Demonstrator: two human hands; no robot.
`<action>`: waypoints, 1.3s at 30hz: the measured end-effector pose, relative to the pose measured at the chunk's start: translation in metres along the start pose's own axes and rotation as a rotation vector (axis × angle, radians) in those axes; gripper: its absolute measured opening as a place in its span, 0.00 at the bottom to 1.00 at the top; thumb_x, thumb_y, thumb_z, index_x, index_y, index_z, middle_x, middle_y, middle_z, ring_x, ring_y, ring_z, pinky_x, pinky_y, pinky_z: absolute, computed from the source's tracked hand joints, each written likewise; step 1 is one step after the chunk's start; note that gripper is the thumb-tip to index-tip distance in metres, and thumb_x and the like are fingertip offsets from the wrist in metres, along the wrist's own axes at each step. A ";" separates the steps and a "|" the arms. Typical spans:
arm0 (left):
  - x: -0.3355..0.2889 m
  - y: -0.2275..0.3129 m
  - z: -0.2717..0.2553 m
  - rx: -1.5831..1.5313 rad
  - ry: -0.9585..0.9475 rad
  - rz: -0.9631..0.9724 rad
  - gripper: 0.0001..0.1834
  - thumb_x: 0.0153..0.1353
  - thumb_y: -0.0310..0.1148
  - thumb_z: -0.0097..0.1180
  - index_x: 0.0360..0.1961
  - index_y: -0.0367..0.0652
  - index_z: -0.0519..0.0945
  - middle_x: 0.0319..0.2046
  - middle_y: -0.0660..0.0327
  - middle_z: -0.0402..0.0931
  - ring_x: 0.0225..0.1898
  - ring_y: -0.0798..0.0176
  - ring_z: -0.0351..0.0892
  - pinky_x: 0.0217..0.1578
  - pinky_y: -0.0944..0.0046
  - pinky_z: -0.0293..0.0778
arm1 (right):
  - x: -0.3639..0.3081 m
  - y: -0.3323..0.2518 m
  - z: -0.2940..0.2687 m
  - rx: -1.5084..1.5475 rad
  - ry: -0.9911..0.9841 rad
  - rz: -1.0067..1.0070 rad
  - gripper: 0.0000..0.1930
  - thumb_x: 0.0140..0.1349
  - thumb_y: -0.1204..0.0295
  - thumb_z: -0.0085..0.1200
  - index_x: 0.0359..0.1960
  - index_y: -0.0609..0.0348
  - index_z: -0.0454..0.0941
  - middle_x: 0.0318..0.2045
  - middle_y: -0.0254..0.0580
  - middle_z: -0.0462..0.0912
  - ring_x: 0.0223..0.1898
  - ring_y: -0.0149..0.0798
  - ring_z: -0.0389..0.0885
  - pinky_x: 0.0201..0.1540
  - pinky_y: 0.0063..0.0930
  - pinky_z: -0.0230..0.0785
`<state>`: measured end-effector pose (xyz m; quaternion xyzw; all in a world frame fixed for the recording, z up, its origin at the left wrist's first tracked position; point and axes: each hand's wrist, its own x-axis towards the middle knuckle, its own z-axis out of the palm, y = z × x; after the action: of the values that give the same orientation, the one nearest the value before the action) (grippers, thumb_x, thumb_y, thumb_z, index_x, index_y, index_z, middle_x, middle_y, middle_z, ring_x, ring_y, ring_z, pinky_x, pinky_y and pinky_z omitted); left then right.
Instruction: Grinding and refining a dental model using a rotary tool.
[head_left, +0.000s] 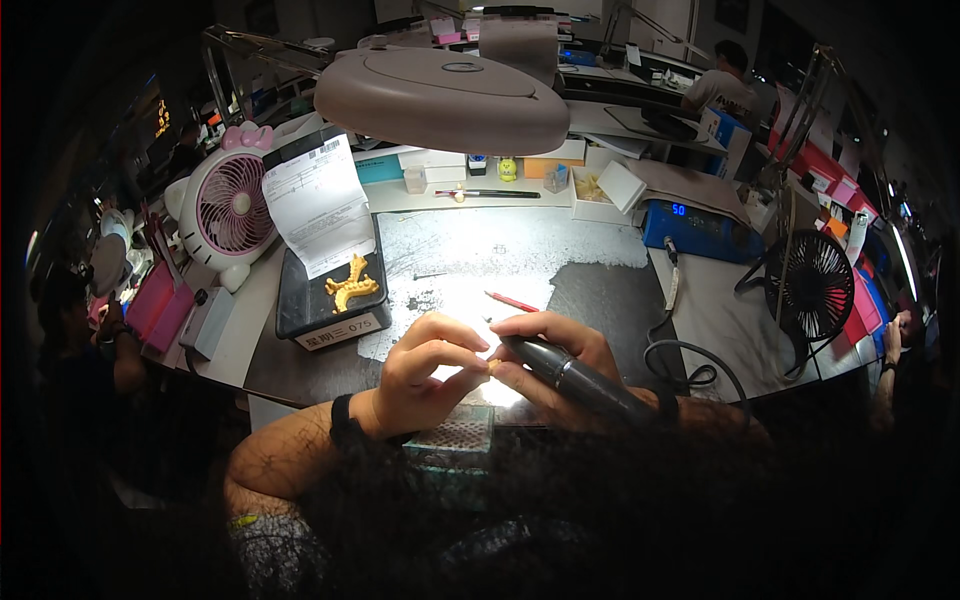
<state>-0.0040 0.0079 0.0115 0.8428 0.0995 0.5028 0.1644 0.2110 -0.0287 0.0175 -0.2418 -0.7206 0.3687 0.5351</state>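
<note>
One tiny yellowish piece (pixel 493 367), its shape too small to tell, sits above the worktop (pixel 600 300) near its front edge; the left hand (pixel 425 372) pinches it by the fingertips; the right hand (pixel 582 343) grips a dark handpiece (pixel 590 387), thumb right beside the piece; a slim red tool (pixel 511 301) lies just ahead; dark worktop spreads rightward toward a looping cable (pixel 690 350); a black tray (pixel 296 292) bearing yellow arched models (pixel 352 290) blocks the left; a blue box (pixel 700 232) stands farther back.
</note>
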 end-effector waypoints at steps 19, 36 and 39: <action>0.002 -0.001 -0.002 -0.015 -0.034 -0.005 0.13 0.54 0.18 0.66 0.39 0.41 0.78 0.39 0.56 0.77 0.42 0.59 0.79 0.42 0.63 0.74 | 0.000 0.000 0.000 -0.022 0.003 0.001 0.18 0.60 0.76 0.66 0.51 0.64 0.77 0.39 0.45 0.85 0.38 0.31 0.86 0.39 0.21 0.78; 0.000 0.000 -0.002 -0.004 -0.022 -0.075 0.14 0.52 0.17 0.67 0.40 0.39 0.81 0.40 0.57 0.81 0.42 0.59 0.80 0.42 0.63 0.76 | 0.000 -0.004 -0.002 -0.055 -0.019 0.029 0.18 0.60 0.76 0.66 0.52 0.64 0.77 0.36 0.42 0.85 0.36 0.28 0.85 0.38 0.20 0.77; 0.003 0.004 -0.002 0.007 -0.040 -0.079 0.15 0.52 0.16 0.67 0.42 0.39 0.82 0.40 0.57 0.81 0.42 0.58 0.81 0.43 0.62 0.76 | 0.001 -0.004 -0.001 -0.041 -0.035 0.030 0.19 0.60 0.76 0.67 0.52 0.64 0.76 0.36 0.43 0.85 0.37 0.28 0.85 0.38 0.20 0.78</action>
<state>-0.0046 0.0058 0.0159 0.8487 0.1311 0.4787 0.1829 0.2121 -0.0304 0.0215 -0.2572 -0.7334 0.3659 0.5119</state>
